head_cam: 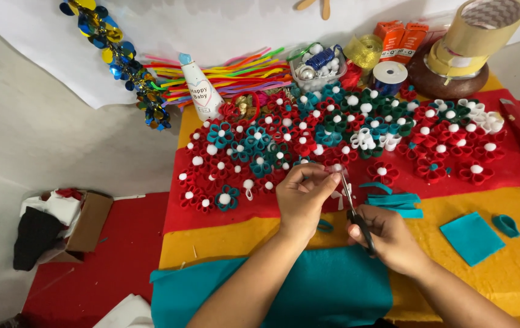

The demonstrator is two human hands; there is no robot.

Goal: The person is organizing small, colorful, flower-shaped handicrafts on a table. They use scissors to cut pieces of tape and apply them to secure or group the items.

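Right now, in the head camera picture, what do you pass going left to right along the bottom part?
Cardboard box → left hand → scissors → right hand → teal felt square → small teal loop.

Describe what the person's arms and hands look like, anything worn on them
Both forearms are bare: no sleeves reach into view. The left hand and right hand wear no gloves, and no rings, watch or bracelets show. Fingernails look short and unpainted.
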